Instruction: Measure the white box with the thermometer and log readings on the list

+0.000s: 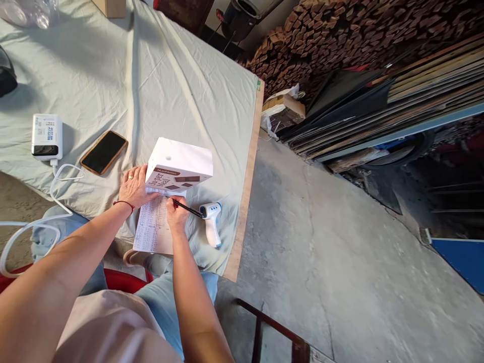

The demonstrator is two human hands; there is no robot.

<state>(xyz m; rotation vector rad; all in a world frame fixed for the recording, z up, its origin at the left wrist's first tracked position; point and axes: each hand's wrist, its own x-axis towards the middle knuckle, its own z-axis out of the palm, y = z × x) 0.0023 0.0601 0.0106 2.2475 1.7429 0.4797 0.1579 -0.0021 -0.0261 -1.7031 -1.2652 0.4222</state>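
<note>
My right hand (177, 214) is closed around a black pen (191, 208), its tip at the top of a sheet of paper (151, 229) covered in handwriting. Fingers stretched out, my left hand (135, 187) lies flat across the upper left of the sheet, against the side of a white box (181, 159). Brown print and pictures of bars mark the box's near face, and the box covers the paper's upper end. Just right of my right hand lies a white and blue infrared thermometer (212, 224), close to the pen's back end.
On the cloth-covered table (189, 91) lie a smartphone (104, 152) and a white power bank (47, 136) with a white cable (56, 194). The table's wooden edge (245, 201) is at right. Stacked firewood (302, 40) and flat boards (378, 111) stand beyond the concrete floor.
</note>
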